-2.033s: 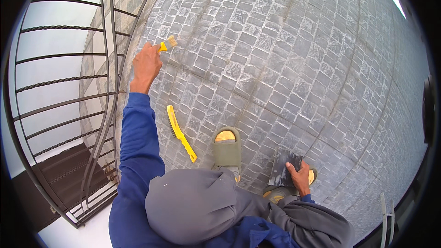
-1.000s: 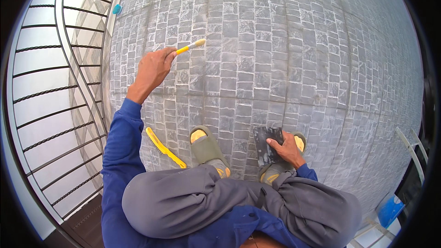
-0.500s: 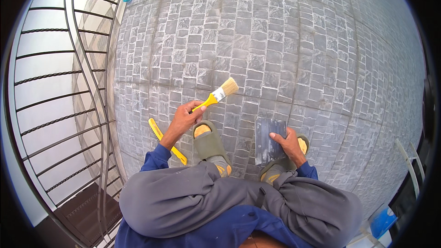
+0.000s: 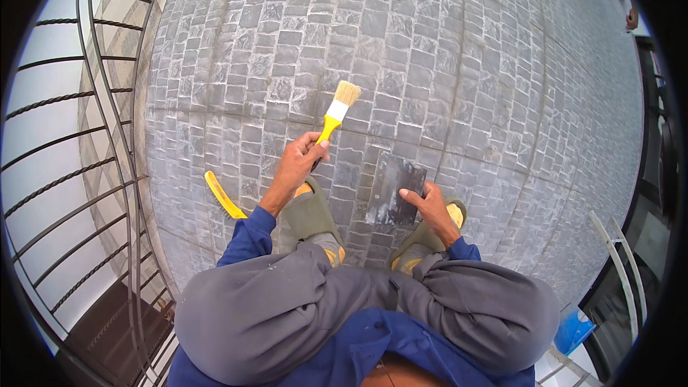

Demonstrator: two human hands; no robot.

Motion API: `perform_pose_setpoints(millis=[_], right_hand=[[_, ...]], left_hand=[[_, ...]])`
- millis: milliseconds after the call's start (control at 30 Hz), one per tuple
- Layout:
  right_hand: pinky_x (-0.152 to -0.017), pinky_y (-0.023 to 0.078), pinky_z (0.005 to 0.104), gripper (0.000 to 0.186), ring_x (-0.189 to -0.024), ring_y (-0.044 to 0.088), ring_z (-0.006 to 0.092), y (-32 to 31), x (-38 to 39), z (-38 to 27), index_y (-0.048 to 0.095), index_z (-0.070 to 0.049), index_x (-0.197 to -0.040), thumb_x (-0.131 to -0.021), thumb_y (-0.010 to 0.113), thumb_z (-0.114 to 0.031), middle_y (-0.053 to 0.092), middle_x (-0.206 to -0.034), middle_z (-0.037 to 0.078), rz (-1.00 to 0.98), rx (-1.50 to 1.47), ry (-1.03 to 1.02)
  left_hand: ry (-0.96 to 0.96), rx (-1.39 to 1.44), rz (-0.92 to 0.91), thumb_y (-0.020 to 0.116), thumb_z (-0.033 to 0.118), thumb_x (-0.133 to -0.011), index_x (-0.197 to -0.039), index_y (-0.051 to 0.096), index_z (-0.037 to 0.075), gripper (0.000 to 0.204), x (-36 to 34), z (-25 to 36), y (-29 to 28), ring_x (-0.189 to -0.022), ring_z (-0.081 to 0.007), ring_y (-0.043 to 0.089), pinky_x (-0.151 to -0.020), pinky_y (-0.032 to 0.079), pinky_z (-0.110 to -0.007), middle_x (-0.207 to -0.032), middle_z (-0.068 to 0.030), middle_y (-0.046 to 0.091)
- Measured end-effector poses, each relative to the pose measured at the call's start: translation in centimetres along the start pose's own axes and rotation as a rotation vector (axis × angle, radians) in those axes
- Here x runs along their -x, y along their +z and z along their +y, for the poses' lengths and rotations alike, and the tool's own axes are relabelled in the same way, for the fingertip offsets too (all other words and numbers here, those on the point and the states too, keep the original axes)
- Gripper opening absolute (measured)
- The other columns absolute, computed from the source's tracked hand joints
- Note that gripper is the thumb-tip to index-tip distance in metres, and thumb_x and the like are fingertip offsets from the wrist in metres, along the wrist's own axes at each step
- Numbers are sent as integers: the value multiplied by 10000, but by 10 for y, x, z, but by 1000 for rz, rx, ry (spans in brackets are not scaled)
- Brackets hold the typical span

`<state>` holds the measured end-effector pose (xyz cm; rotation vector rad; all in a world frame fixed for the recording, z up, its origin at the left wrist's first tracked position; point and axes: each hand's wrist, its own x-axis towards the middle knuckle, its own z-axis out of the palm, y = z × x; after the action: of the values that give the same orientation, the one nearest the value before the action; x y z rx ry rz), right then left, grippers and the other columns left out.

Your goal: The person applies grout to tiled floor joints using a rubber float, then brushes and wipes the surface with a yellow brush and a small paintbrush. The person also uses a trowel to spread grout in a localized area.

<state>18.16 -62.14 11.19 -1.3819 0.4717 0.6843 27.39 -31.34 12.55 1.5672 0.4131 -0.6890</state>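
Note:
I squat on a grey cobbled stone floor [image 4: 430, 43] with pale joints. My left hand [image 4: 297, 165] grips a paintbrush [image 4: 337, 111] by its yellow handle, bristles pointing up and away from me over the stones. My right hand [image 4: 430, 204] holds a flat grey metal scraper blade [image 4: 394, 186] low, just above the floor in front of my right sandal [image 4: 423, 247]. My left sandal [image 4: 312, 215] sits below the left hand. Grey trousers and blue sleeves fill the lower part of the view.
A yellow flat tool [image 4: 223, 196] lies on the stones to the left of my left foot. A black metal railing [image 4: 107, 122] runs along the left edge. A blue container [image 4: 573, 330] and a white frame [image 4: 620, 258] stand at the lower right.
My left hand has pulled back from the far stones near the railing to just in front of my left foot, brush still in it. The right hand stays on the scraper.

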Motion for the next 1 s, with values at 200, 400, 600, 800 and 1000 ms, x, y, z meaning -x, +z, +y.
perform_pose_setpoints(millis=[200,400,600,800,1000], right_hand=[[-733,544,297,269,-867,661,115,-12,-8,18,653,-11,-1122,-989,629,-243,697,-976,38,100,17,97],[-781,571,336,308,-905,695,178,-15,-10,27,596,-23,-1191,-1024,548,-276,698,-1075,73,96,-236,133],[-805,565,332,358,-922,686,183,-8,-7,23,532,-7,-1227,-987,638,-251,671,-1088,84,0,-430,39],[-752,539,299,182,-857,654,121,-1,-6,20,597,-62,-1007,-938,723,-175,646,-929,10,124,-416,52],[-797,507,299,159,-862,628,115,-98,12,9,613,-67,-1062,-942,700,-122,636,-954,-4,477,-439,-269]], left_hand=[[71,-69,-290,646,311,-988,-1170,654,39,327,-1,-16,85,-676,-48,542,-608,426,-255,-808,23,659],[251,-479,-360,660,314,-955,-1093,671,21,324,14,-23,108,-636,-197,638,-590,477,-359,-760,-81,694],[435,-774,-371,689,381,-925,-979,650,31,356,18,-32,123,-691,-361,674,-622,503,-451,-723,-143,681],[573,-944,-538,717,451,-903,-970,674,41,417,22,-2,115,-648,-337,667,-572,500,-439,-700,-136,670],[572,-376,262,721,233,-946,-1009,719,46,197,24,23,20,-680,-109,636,-611,495,-270,-802,-49,703]])
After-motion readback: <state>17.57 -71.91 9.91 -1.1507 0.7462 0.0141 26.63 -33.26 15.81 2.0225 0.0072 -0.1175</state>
